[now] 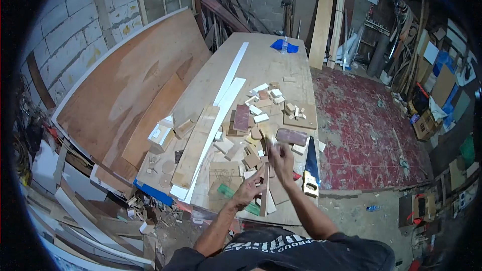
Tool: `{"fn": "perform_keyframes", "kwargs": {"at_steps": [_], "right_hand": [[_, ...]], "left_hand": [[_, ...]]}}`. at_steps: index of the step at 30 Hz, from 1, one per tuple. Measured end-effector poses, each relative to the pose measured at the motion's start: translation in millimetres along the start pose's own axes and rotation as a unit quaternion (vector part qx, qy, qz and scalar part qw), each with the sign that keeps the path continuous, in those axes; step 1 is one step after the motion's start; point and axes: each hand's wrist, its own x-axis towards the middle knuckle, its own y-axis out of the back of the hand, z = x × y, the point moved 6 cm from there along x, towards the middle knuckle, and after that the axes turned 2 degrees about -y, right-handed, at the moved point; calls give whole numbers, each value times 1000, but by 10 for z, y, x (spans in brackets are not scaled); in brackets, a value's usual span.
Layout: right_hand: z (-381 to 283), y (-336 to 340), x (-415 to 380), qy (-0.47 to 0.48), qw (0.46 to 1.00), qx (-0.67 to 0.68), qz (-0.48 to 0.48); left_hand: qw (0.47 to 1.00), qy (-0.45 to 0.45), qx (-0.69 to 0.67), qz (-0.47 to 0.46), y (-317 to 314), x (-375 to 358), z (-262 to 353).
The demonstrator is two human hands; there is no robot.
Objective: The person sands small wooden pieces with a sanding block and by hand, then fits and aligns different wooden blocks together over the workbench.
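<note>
My left hand [246, 191] is at the near end of the worktable [271, 73], fingers apart, beside a narrow upright wooden strip [264, 190]. Its fingertips seem to touch the strip. My right hand [282, 163] is above the small wood offcuts, fingers curled together. At its fingertips is a pale, motion-blurred shape whose kind I cannot make out. A reddish-brown block [292, 136] lies just beyond that hand. To its right rests a handsaw [311, 163] with a pale yellow handle. A green translucent strip [236, 198] lies by my left hand.
Several offcuts [261, 101] are scattered mid-table. Long white strips [226, 98] and a plank [196, 145] run along the left. A blue cloth [281, 46] and a clear bottle [284, 45] stand at the far end. A large plywood sheet [125, 90] leans on the left.
</note>
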Motion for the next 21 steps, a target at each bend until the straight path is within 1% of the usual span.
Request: {"fn": "perform_keyframes", "kwargs": {"at_steps": [1, 2, 4, 5, 6, 7, 8, 10, 11, 13, 14, 15, 16, 18, 19, 20, 21], "right_hand": [[36, -48, 152, -17, 999, 50, -11], [-177, -61, 180, -76, 988, 131, -29], [-435, -80, 135, -32, 990, 132, -26], [-422, -131, 125, 46, 997, 48, -31], [-405, -187, 107, 123, 991, -37, -35], [-437, -210, 135, 137, 989, -45, -22], [-472, -217, 128, 75, 997, -26, -18], [-615, -216, -47, 6, 1000, 15, -22], [-578, -227, -175, 33, 998, 13, -50], [-580, -179, -528, 97, 989, 9, -112], [-406, -156, -657, 74, 984, 7, -160], [-418, -100, -729, 74, 981, -5, -177], [-421, -55, -798, 70, 979, -17, -193], [-376, 58, -694, 29, 991, 59, -114], [-416, 98, -609, -75, 983, 130, -108], [-432, 158, -523, -69, 986, 120, -95], [-476, 157, -467, -54, 985, 141, -88]], "left_hand": [[1000, -8, 24, 15, 12, 1, 76], [998, -16, 49, 32, 45, 13, 151], [994, -98, -21, 50, 173, 136, 280], [994, -96, 22, 50, 203, 151, 300], [993, -92, 64, 46, 190, 169, 379], [989, -117, 78, 51, 196, 204, 440], [984, -142, 91, 55, 201, 229, 487], [990, -119, 62, 34, 226, 226, 570], [989, -110, 75, 56, 259, 234, 661], [985, -151, 45, 76, 357, 224, 758], [980, -176, 37, 85, 408, 247, 814], [980, -174, 35, 87, 463, 277, 821], [979, -170, 7, 111, 540, 283, 796], [970, -165, -42, 173, 606, 306, 802], [971, -150, -59, 176, 613, 296, 794], [972, -137, -76, 178, 623, 281, 769], [972, -135, -77, 178, 625, 278, 738]]}}
